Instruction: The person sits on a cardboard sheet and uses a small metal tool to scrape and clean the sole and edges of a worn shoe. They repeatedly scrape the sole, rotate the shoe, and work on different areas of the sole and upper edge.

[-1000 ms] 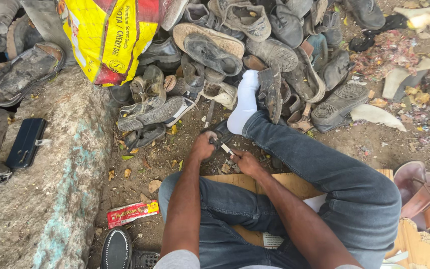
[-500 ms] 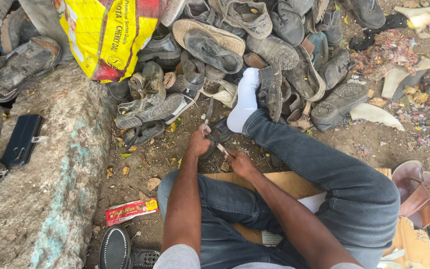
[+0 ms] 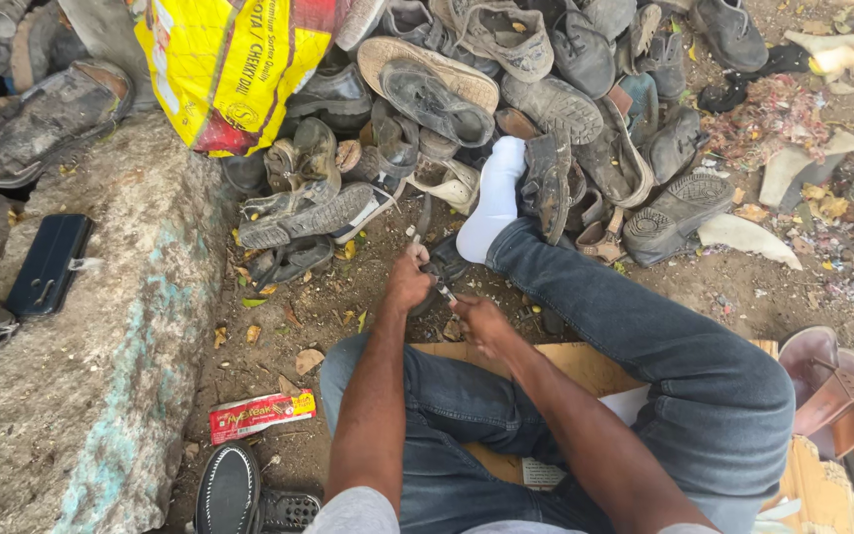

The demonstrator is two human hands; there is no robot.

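Note:
I sit on the ground with my legs in blue jeans, one white-socked foot stretched toward a heap of worn shoes. My left hand is closed on a small dark shoe piece held just above the dirt. My right hand is closed on a thin pale tool whose tip touches that piece. The two hands are close together, in front of my knees.
A yellow sack leans at the top left. A rough stone block on the left carries a black case and an old shoe. Cardboard lies under me, a red packet on the dirt, brown sandals at right.
The hands stay together on the small dark piece with only slight shifts. The view has drifted a little.

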